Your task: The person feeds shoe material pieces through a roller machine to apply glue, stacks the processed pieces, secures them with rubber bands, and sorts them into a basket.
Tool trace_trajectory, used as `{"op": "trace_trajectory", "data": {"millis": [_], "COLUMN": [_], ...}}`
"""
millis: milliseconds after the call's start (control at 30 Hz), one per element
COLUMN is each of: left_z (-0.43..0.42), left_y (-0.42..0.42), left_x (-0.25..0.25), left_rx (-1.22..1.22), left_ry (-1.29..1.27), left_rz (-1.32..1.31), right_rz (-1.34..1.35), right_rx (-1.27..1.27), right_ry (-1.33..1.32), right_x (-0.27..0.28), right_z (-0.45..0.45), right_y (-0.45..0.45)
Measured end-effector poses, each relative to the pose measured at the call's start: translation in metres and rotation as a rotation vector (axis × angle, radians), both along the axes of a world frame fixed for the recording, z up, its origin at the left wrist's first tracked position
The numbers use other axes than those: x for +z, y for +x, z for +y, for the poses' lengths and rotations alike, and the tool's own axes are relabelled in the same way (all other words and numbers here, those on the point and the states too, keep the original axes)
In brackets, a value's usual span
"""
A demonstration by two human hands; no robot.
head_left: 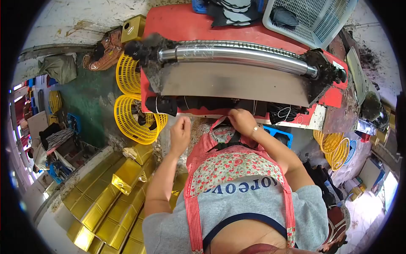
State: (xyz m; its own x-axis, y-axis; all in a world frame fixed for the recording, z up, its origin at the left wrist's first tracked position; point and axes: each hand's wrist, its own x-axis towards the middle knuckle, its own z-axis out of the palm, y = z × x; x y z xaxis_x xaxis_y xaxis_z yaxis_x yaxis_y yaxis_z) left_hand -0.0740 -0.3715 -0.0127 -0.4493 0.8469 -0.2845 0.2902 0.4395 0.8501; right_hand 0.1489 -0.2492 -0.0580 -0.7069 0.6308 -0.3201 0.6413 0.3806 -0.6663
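My left hand [181, 132] is raised beside the apron, fingers curled together. Whatever it holds, if anything, cannot be made out. My right hand [244, 121] has its fingers closed at the front edge of the red machine [169, 23], close to a row of black pieces [211, 102] and the top of my red apron [207, 142]; what they grip is hidden. To the left in that row lies a black bundle [161, 105] tied with a pale band. A dark bundle [282, 113] with a white loop lies on the right. Above the row are a grey plate [232, 80] and a shiny metal roller [241, 57].
Yellow baskets [136, 122] stand left of the machine. Gold boxes [110, 207] are stacked at the lower left. A pale blue crate [311, 29] and stacked dark and grey pieces [234, 12] sit on top of the machine. More yellow baskets [332, 148] stand to the right.
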Motion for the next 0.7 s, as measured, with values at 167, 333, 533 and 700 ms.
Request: {"op": "trace_trajectory", "data": {"millis": [167,333,533,700], "left_z": [-0.045,-0.050,-0.051,-0.045], "left_y": [0.009,0.000,-0.018,-0.028], "left_x": [-0.062,-0.083,-0.106,-0.111], "left_rx": [-0.006,0.055,0.084,0.048], "left_ry": [-0.216,-0.195,-0.070,-0.109], "left_rz": [-0.030,-0.120,0.012,0.093], "right_rz": [-0.196,-0.353,-0.482,-0.347], "right_rx": [0.218,0.151,0.111,0.156], "right_ry": [0.421,0.471,0.357,0.350], "right_x": [-0.065,-0.096,-0.086,-0.095], "right_z": [-0.003,-0.002,0.002,0.000], "right_y": [-0.054,-0.067,-0.067,-0.053]}}
